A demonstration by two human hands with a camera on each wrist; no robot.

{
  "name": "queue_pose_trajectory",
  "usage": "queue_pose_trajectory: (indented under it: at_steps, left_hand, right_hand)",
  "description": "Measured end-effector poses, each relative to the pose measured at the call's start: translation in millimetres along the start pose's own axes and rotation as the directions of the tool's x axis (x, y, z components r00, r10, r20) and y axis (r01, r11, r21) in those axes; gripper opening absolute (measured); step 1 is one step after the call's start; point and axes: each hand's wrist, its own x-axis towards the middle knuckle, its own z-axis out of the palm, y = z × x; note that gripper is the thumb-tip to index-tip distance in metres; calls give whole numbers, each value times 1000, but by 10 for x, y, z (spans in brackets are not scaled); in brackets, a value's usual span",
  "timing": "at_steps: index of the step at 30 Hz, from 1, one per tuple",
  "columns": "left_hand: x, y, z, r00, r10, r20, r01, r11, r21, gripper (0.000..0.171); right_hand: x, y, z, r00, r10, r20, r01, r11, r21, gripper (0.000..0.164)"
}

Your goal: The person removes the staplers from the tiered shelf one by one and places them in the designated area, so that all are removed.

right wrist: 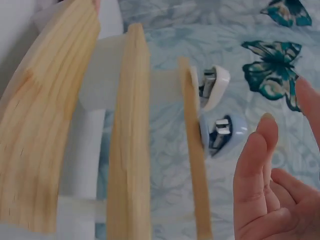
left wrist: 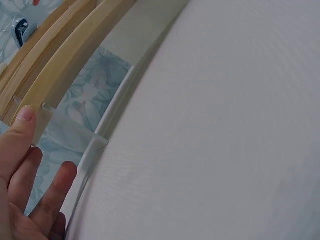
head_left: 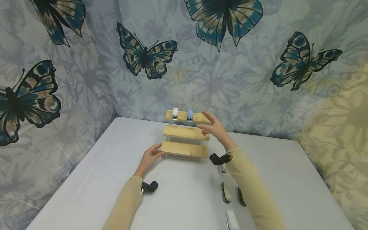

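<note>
A three-tier wooden display stand (head_left: 184, 149) with clear side supports stands toward the back of the table. My left hand (head_left: 150, 157) holds the left end of its lowest board. In the left wrist view the thumb (left wrist: 25, 122) lies on that board, while the fingers reach below it. A white stapler (head_left: 175, 113) and a light blue stapler (head_left: 190, 115) sit side by side on the top board. Near that board's right end, my right hand (head_left: 215, 129) is in the air, fingers spread and holding nothing. Both staplers show their front ends in the right wrist view.
Beside and partly under my right forearm lie several more staplers: a grey-and-dark one (head_left: 226, 192), a dark one (head_left: 241, 196), a white one (head_left: 231, 219) and a partly hidden one (head_left: 223, 169). Butterfly-patterned fabric (head_left: 143, 95) hangs behind the white table (head_left: 95, 166).
</note>
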Motion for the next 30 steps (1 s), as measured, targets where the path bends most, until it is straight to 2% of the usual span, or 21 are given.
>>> queue_pose_trajectory:
  at_steps: [6,9,12,16,22,25,30]
  left_hand:
    - [-12,-127,39,999,12,-41,-13,1000,-14,49]
    - [-21,-138,29,1000,11,-29,-12,1000,-21,48]
    - [-23,-124,14,1000,15,-14,-15,1000,-24,48]
    - [-54,-17,2,999,35,-9,-36,999,-37,45]
    - [-106,144,7,1000,27,-14,-27,1000,-7,45]
    - [-97,173,5,999,40,-9,-40,999,3,45]
    - [-65,193,-23,999,50,17,-49,999,-20,45]
  right_hand:
    - [287,309,112,998,-24,-62,34,986,165,71]
    - [380,343,196,994,-25,-105,46,979,198,71]
    - [476,349,243,995,-14,-99,34,979,202,74]
    - [601,332,256,999,22,-36,-15,984,179,76]
    - [719,317,223,995,92,39,-95,992,85,79]
    - [745,320,182,994,87,59,-91,994,64,79]
    - [751,318,154,996,65,67,-68,997,42,66]
